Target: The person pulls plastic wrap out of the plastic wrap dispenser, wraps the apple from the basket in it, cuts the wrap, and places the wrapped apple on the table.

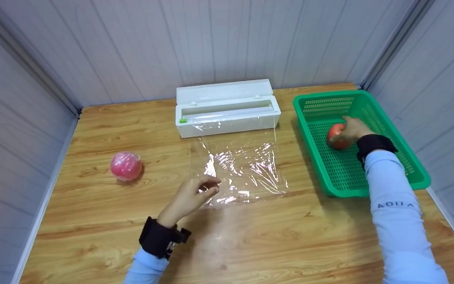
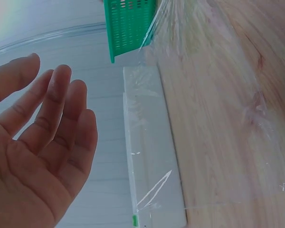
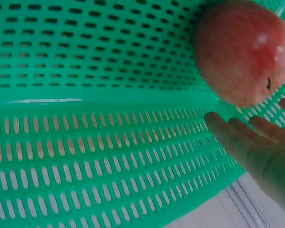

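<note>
Inside the green basket [image 1: 339,177] lies a tomato [image 1: 336,136], shown close up in the right wrist view. My right hand [image 1: 354,129] reaches over the basket to it, thumb and fingers spread around its right side. In the right wrist view the fingers [image 3: 237,140] are extended beside the tomato. My left hand [image 1: 190,195] hovers with loosely bent fingers over the near-left edge of a sheet of clear cling film [image 1: 242,165], holding nothing. The film runs out of a white dispenser box [image 1: 231,127] with its lid raised.
A pinkish-red ball [image 1: 126,166] wrapped in shiny film rests on the wooden table [image 1: 250,240] at the left. Panelled walls [image 1: 132,47] enclose the table at the back and both sides. A green cutter tab [image 1: 183,120] sits on the box's left end.
</note>
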Available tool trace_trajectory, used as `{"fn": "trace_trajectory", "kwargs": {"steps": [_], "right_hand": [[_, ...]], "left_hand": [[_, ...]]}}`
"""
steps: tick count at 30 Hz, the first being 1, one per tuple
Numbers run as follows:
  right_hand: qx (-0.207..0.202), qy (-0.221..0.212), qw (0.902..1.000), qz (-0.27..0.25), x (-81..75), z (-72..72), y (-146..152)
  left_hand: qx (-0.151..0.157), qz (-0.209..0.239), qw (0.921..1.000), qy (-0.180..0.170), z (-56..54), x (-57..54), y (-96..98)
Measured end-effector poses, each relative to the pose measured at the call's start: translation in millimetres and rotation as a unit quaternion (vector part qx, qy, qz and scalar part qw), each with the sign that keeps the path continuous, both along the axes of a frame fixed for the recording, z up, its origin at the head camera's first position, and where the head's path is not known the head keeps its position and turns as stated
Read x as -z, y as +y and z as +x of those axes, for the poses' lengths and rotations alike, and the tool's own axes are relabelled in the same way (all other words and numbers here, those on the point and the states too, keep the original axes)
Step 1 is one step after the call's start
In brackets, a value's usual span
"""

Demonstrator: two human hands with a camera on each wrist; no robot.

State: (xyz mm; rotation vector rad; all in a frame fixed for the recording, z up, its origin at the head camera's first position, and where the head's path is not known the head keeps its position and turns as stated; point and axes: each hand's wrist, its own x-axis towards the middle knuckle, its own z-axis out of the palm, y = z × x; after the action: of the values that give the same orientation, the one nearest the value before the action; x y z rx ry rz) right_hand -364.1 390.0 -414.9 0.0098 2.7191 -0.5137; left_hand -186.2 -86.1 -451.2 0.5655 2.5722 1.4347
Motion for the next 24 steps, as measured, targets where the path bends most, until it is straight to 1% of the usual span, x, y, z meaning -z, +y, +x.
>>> {"fn": "trace_trajectory", "kwargs": {"steps": [3,7,10,11,16,19,24], "right_hand": [[-0.010,0.013,0.9998,0.011,5.7,0.7,1],[-0.017,0.015,0.9996,0.014,12.2,2.2,2],[-0.011,0.014,0.9998,0.010,15.9,4.6,2],[-0.011,0.012,0.9998,0.009,16.1,5.8,2],[-0.016,0.014,0.9997,0.012,15.6,10.4,2],[-0.021,0.028,0.9990,0.027,15.0,12.3,3],[-0.040,0.060,0.9959,0.055,14.0,13.9,2]], "left_hand": [[-0.004,0.001,0.9999,-0.015,-4.5,4.1,-0.3],[-0.013,-0.004,0.9998,-0.014,-12.7,11.1,-0.3],[-0.016,-0.007,0.9997,-0.014,-17.0,17.2,0.7],[-0.016,-0.006,0.9996,-0.020,-18.1,19.2,1.3],[-0.014,0.004,0.9996,-0.025,-20.5,25.4,4.0],[-0.015,0.008,0.9996,-0.025,-21.0,26.4,5.6],[-0.026,0.013,0.9994,-0.020,-19.9,25.7,5.8]]}}
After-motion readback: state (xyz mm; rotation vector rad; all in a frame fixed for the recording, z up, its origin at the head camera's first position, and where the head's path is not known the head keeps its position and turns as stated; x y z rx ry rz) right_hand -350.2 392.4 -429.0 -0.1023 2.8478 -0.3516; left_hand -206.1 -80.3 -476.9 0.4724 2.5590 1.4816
